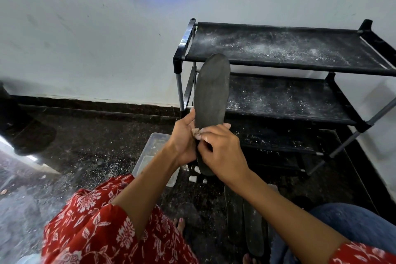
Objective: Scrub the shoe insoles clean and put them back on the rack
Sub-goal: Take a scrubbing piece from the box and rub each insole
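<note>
A dark grey insole [211, 96] stands upright in front of the black shoe rack [278, 66], toe end up. My left hand [182, 141] grips its lower left edge from behind. My right hand [220, 150] lies across its lower front, pinching a small pale scrubbing piece [196, 132] against the surface. Two more dark insoles [252, 227] lie flat on the floor below my right forearm.
The rack's fabric shelves [289, 98] are dusted with white powder. A clear plastic tub [154, 152] sits on the dark speckled floor under my left wrist, with small white bits [192, 178] beside it. A white wall runs behind. My knees and bare toes fill the bottom.
</note>
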